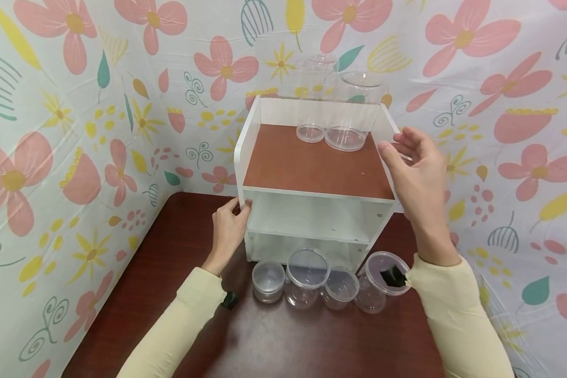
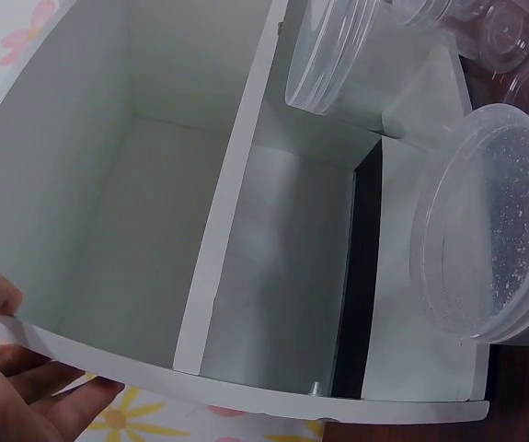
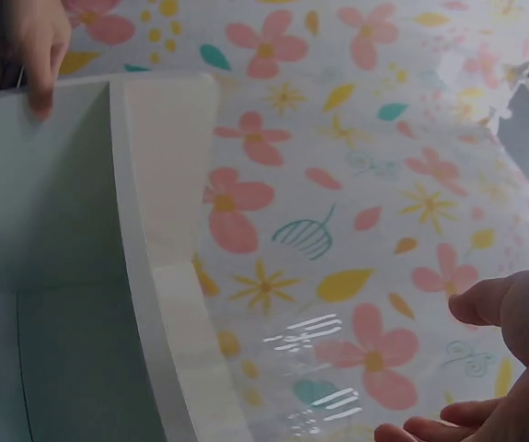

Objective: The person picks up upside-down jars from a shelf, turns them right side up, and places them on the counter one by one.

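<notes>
A small white shelf unit [image 1: 307, 215] with a brown top board [image 1: 312, 168] stands on the table. My left hand [image 1: 230, 228] grips the front edge of its left side panel, thumb on the inner side and fingers outside, as the left wrist view [image 2: 25, 373] also shows. Beside the upper right panel is my right hand [image 1: 420, 168], fingers loosely bent and nothing between them. In the right wrist view that hand [image 3: 512, 368] appears apart from the shelf. Two tall clear cylindrical jars, a narrow one [image 1: 311, 133] and a wider one [image 1: 347, 139], stand on the top board.
Several clear lidded jars stand in a row before the shelf: a short one [image 1: 268, 283], a wide-lidded one [image 1: 307, 268], another short one [image 1: 340, 286] and one at the right [image 1: 370, 296]. Dark reddish table [image 1: 274, 346] lies beneath. Flowered cloth [image 1: 137, 94] hangs behind and at the sides.
</notes>
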Motion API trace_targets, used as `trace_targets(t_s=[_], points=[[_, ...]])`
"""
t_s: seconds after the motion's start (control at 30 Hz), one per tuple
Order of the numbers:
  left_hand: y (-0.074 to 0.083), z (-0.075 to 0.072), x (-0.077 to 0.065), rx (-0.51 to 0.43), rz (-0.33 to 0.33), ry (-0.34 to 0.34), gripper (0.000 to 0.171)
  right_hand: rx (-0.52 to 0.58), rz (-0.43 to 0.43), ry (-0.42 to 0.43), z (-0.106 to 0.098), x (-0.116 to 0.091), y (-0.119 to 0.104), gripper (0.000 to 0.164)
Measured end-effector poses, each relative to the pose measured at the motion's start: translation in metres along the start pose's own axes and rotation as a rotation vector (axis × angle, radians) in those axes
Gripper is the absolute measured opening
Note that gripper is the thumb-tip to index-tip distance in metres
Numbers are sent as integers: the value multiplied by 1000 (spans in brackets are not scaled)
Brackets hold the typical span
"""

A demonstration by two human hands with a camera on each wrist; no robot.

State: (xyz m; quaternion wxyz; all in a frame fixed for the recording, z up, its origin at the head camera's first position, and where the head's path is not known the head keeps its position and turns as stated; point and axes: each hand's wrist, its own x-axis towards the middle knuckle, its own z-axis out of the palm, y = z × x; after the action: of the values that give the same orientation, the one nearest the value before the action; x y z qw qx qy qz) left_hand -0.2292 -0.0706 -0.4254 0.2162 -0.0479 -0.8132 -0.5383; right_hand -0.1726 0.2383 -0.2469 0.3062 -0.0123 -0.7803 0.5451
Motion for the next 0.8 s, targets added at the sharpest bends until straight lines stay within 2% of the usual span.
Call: trace_targets(t_s=[0.2, 0.4, 0.63, 0.8], points=[[-1, 0, 0, -8, -10, -8, 30, -10, 31, -16, 19, 20, 1, 69], [-1, -1, 1, -12, -23, -12, 28, -80, 54, 6, 37, 41, 1, 76], [-2, -1, 1, 3, -21, -14, 27, -126, 92, 62, 56, 69, 4, 72], [-2, 0, 1, 2, -16, -11, 26, -158, 103, 68, 64, 88, 9, 72]])
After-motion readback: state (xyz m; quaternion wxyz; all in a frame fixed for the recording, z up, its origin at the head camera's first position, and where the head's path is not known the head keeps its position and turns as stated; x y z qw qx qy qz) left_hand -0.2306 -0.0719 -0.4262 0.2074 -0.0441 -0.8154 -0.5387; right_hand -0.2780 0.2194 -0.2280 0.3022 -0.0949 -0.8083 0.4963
